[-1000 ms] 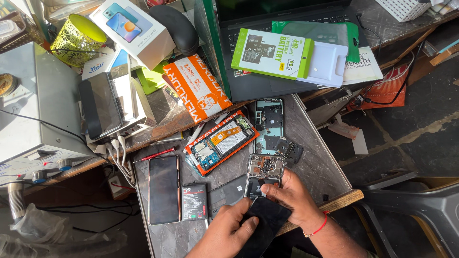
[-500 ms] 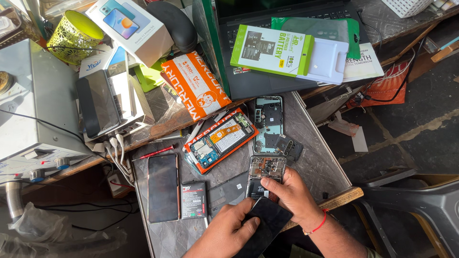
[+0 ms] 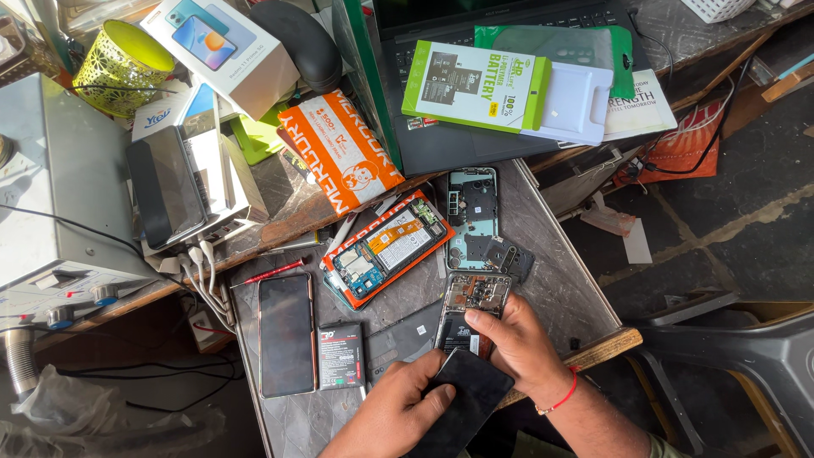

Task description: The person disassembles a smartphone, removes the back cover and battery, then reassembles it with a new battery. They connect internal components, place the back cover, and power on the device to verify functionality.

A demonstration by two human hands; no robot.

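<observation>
Cluttered grey worktop (image 3: 560, 280), opened phones (image 3: 386, 250) scattered.

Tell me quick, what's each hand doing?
Left hand: closed on the black phone panel, thumb on top.
Right hand: fingers curled on the opened phone, also touching the panel.

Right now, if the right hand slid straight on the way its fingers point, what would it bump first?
Probably the small dark cover piece. The right hand already rests its fingers on the opened phone, pointing up-left across the table, though depth is hard to judge.
</observation>
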